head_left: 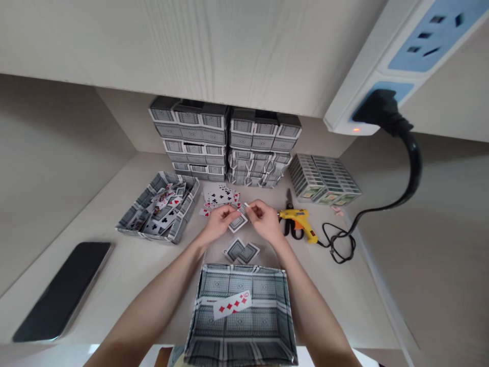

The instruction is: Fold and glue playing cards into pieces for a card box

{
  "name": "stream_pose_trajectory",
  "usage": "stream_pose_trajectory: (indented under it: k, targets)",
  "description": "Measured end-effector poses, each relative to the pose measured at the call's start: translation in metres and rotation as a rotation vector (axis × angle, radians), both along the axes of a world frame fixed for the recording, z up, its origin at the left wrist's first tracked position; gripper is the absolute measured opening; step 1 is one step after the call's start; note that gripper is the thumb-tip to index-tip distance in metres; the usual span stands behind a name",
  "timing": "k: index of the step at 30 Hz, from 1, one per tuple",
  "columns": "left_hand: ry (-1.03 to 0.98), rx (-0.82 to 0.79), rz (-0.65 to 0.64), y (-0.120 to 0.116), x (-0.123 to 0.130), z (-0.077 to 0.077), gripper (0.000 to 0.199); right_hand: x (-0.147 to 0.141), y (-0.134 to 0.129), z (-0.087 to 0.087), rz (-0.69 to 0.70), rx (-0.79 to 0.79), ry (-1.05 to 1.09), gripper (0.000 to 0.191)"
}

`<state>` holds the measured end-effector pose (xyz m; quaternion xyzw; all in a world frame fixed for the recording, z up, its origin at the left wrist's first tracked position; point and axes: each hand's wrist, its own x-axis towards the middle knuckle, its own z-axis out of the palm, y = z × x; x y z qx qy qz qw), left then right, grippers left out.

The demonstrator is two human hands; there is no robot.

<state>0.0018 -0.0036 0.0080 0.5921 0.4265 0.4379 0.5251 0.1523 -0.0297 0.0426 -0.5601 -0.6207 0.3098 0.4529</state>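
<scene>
Between my two hands is a playing card (238, 222), its grey patterned back facing up. My left hand (218, 224) pinches its left edge. The fingers of my right hand (264, 218) are closed at its upper right corner, where a white edge shows. Just below lie cut or folded cards (248, 253), patterned backs up. Nearer to me stands an open box (263, 326) made of the same cards, with a strip of a diamonds card (232, 306) inside. Face-up cards (218, 193) lie spread beyond my left hand.
At left sit a card-made tray (132, 224) of loose cards and a black phone (63, 293). Card-built boxes (198, 122) are stacked behind, beside packed card decks (324, 178). Right of my hands lie a yellow glue gun (300, 220), black scissors (289, 204) and a cord (340, 244). A power strip (382, 76) hangs overhead.
</scene>
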Motion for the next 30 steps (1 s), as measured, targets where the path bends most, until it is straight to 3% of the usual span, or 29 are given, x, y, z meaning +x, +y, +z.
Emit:
stream_pose_trajectory:
  k: [13, 20, 25, 30]
  targets:
    - [0.039, 0.056, -0.030, -0.004, -0.002, 0.008, 0.024, -0.005, 0.003, -0.001, 0.092, -0.065, 0.144, 0.028]
    - [0.202, 0.222, 0.025, -0.008, -0.002, 0.019, 0.022, 0.012, -0.015, 0.001, -0.045, 0.021, 0.268, 0.024]
    - [0.441, 0.469, 0.255, -0.014, -0.022, 0.056, 0.023, 0.040, -0.041, 0.002, -0.344, 0.156, 0.285, 0.023]
    - [0.713, 0.686, 0.676, -0.017, -0.069, 0.106, 0.022, 0.062, -0.049, -0.006, -0.500, 0.205, 0.335, 0.026]
